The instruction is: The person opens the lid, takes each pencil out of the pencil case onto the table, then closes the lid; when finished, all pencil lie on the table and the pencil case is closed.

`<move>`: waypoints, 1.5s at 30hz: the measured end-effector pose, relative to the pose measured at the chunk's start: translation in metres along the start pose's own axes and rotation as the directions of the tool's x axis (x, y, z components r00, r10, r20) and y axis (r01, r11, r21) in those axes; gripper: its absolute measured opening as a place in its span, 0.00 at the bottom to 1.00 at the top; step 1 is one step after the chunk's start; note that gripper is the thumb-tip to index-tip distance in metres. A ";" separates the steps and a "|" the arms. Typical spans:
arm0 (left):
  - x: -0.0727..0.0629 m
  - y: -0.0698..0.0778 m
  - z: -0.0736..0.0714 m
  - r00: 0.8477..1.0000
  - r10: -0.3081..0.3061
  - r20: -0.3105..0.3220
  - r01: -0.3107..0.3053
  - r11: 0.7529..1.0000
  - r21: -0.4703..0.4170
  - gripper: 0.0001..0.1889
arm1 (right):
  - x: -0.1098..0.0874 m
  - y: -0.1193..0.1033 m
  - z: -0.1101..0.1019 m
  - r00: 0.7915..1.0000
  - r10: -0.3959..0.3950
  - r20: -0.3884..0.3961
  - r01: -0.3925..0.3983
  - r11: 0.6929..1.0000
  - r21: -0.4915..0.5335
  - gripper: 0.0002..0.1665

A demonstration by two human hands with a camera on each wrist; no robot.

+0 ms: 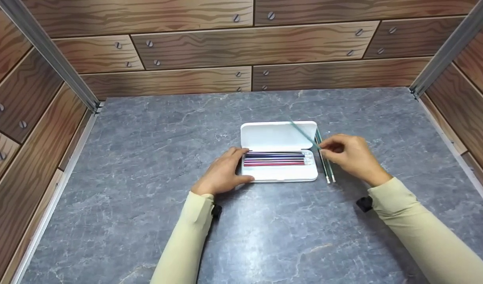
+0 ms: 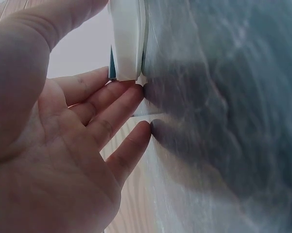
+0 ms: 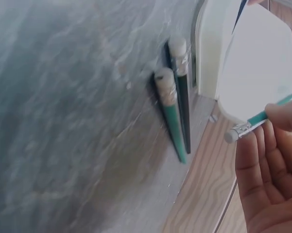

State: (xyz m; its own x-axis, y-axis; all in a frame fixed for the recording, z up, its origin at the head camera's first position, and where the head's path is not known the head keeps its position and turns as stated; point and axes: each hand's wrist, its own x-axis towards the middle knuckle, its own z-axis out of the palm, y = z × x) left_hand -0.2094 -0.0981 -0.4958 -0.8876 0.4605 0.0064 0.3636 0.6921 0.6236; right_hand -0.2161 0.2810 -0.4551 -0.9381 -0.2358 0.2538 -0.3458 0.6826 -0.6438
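A white pencil case (image 1: pixel 278 174) lies with its lid (image 1: pixel 269 136) raised, and several dark, purple and red pencils (image 1: pixel 275 162) are lined up inside it. My left hand (image 1: pixel 223 170) holds the case at its left end, thumb by the near corner and fingers by the far one. Between thumb and fingers, my right hand (image 1: pixel 353 156) pinches a teal pencil (image 1: pixel 302 131), which slants up in front of the lid. Its white eraser end (image 3: pixel 231 135) sticks out past the fingers in the right wrist view.
Just right of the case, two more pencils, a teal one (image 3: pixel 172 116) and a dark green one (image 3: pixel 183 107), lie side by side on the grey marbled table (image 1: pixel 146 157). Wood-patterned walls (image 1: pixel 194 47) and metal corner posts (image 1: pixel 56 59) enclose the table.
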 end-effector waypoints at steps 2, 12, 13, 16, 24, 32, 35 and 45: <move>0.000 0.000 0.000 1.000 -0.007 0.004 0.007 1.000 -0.001 0.47 | -0.002 0.003 -0.003 0.999 0.033 -0.026 -0.033 0.999 0.026 0.08; -0.005 0.013 -0.007 0.998 -0.054 0.021 0.054 0.999 -0.002 0.46 | -0.011 0.021 -0.009 0.991 0.102 -0.081 -0.100 0.995 0.028 0.19; -0.005 0.013 -0.007 0.998 -0.055 0.022 0.055 0.998 -0.005 0.46 | -0.012 0.021 -0.009 0.990 0.115 -0.080 -0.114 0.993 0.013 0.20; -0.005 0.013 -0.007 0.998 -0.058 0.024 0.058 0.998 -0.011 0.46 | -0.014 0.022 -0.008 0.986 0.153 -0.072 -0.156 0.987 -0.041 0.23; -0.005 0.012 -0.005 0.997 -0.067 0.028 0.067 0.998 -0.014 0.46 | -0.018 0.021 -0.003 0.959 0.281 0.030 -0.275 0.952 -0.132 0.29; -0.005 0.012 -0.005 0.998 -0.063 0.021 0.063 0.998 -0.007 0.46 | -0.018 0.019 -0.002 0.949 0.310 0.051 -0.298 0.940 -0.166 0.26; -0.006 0.013 -0.006 0.998 -0.061 0.021 0.061 0.998 -0.010 0.46 | -0.018 0.018 -0.002 0.946 0.318 0.062 -0.305 0.938 -0.164 0.26; -0.004 0.014 -0.006 0.998 -0.051 0.020 0.051 0.999 -0.003 0.46 | -0.019 0.017 -0.001 0.946 0.319 0.059 -0.307 0.939 -0.156 0.25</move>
State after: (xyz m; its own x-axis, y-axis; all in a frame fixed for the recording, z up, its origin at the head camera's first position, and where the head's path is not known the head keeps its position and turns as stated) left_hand -0.2023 -0.0935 -0.4819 -0.8992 0.4355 -0.0416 0.3164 0.7131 0.6256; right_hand -0.2038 0.2982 -0.4701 -0.9989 -0.0467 -0.0080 -0.0338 0.8210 -0.5699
